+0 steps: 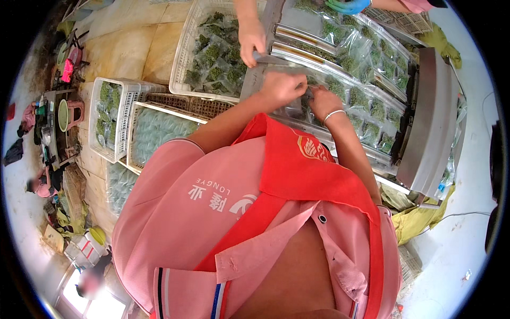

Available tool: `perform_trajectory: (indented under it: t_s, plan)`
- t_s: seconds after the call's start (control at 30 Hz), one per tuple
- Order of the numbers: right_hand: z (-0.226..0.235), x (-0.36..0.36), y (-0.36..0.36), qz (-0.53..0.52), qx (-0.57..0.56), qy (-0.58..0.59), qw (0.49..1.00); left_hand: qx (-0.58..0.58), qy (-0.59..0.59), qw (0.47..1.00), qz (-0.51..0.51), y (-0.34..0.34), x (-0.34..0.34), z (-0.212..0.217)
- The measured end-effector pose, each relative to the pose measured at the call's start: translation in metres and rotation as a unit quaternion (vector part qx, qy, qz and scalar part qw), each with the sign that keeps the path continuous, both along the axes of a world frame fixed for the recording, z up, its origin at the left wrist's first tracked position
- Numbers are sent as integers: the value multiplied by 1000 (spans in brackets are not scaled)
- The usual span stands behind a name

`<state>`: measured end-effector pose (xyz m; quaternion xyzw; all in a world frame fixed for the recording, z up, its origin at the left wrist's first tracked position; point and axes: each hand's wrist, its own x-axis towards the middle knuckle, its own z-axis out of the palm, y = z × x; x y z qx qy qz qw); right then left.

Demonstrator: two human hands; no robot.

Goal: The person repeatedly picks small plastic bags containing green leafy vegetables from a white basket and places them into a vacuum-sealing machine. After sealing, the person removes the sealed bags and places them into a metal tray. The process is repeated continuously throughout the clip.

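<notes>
Seen from above, a steel vacuum-sealing machine (425, 122) fills the upper right, its lid raised at the right edge and its bed lined with rows of clear bags of green produce. Left of it stands a white plastic crate (186, 48) heaped with more filled bags, and further left two smaller white crates (125, 114) hold green contents. The wearer's pink shirt with a red apron (297, 175) occupies the lower centre. Both forearms reach up to the near edge of the machine bed. The left hand (281, 87) and right hand (324, 101), the latter with a thin bracelet at the wrist, meet over one clear bag (308, 90) lying on the bed just inside the front sealing bar; the fingers of each are curled and pressed together, pinching the bag's edge. Above, another person's bare hand (251, 40) rests on a metal bar (276, 58) of the machine, and a blue-gloved hand (348, 6) works at the far side.
</notes>
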<state>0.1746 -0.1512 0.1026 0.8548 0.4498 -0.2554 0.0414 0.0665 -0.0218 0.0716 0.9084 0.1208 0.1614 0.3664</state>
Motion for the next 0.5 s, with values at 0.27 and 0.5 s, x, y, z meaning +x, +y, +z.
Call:
perform_trajectory:
  t_s: [0.27,0.5]
  plan:
    - [19,4,-30,-160,468,208,844,-139,-58,985,85,7,4,-9]
    - [-23,20,-62,-321,421,390,754,-318,-63,945,46,-13,9,2]
